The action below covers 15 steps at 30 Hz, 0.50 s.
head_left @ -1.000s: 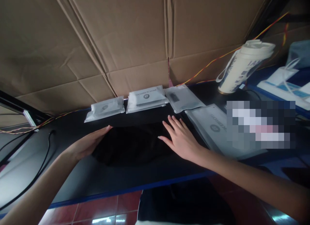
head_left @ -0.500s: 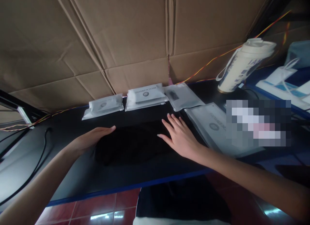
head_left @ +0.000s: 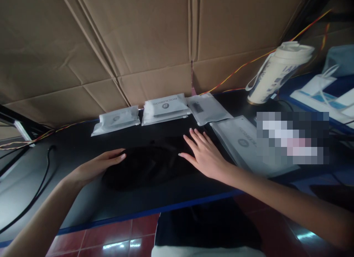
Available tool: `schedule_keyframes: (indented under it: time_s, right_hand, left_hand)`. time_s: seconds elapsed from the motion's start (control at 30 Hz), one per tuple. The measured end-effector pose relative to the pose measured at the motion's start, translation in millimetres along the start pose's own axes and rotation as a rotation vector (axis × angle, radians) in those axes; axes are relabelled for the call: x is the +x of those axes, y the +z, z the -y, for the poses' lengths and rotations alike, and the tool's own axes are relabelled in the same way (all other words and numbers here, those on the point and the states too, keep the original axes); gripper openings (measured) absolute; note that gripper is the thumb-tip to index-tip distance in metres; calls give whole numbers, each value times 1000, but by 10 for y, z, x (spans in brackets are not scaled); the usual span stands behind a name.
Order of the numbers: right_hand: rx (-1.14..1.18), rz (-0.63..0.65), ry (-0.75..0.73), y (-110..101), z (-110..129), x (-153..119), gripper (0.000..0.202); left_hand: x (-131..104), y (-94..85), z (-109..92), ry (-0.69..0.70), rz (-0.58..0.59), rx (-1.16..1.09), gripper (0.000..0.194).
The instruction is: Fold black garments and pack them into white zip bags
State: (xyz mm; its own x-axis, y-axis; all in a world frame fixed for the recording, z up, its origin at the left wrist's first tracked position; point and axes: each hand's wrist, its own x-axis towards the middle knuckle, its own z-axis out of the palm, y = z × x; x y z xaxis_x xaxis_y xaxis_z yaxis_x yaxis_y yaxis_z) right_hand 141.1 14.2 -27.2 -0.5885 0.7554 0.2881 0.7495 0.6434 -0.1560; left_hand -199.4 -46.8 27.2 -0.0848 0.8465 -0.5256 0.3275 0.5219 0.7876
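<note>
A soft-looking black fabric item (head_left: 149, 168) lies on the black tabletop; its exact kind and outline are hard to make out against the dark surface. At its left end, my left hand (head_left: 102, 163) has thumb and fingers brought together on the fabric edge. My right hand (head_left: 206, 153) rests palm down across the right end, fingers stretched and slightly spread. Just right of that hand lies a large frosted zip bag (head_left: 243, 139) with a printed logo.
Along the back stand a small frosted bag (head_left: 116, 119), a stacked pair of bags (head_left: 166, 107) and another flat bag (head_left: 208, 108), before a cardboard wall (head_left: 155, 39). A cream tumbler (head_left: 279, 74) and a white power strip (head_left: 318, 98) are at right. A black cable (head_left: 45, 175) runs along the left.
My left hand has shifted slightly left and down, its thumb and fingers now closer to the fabric edge. The right hand stays nearly in place.
</note>
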Motion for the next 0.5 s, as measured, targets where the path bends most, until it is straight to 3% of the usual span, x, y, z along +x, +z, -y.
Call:
schedule_keyframes:
  time_s: [0.1, 0.27, 0.4, 0.5]
  right_hand:
    - [26, 2, -8, -7, -16, -2, 68]
    - [32, 21, -25, -14, -33, -3, 70]
    - [42, 11, -22, -12, -38, -1, 69]
    - [37, 13, -24, -15, -35, -1, 70]
  left_hand:
    - [-10, -41, 6, -26, 157, -25, 35]
    - [40, -141, 71, -20, 113, 38, 32]
    - [47, -171, 122, 3, 7, 44, 43]
    - [0, -152, 124, -4, 6, -50, 50]
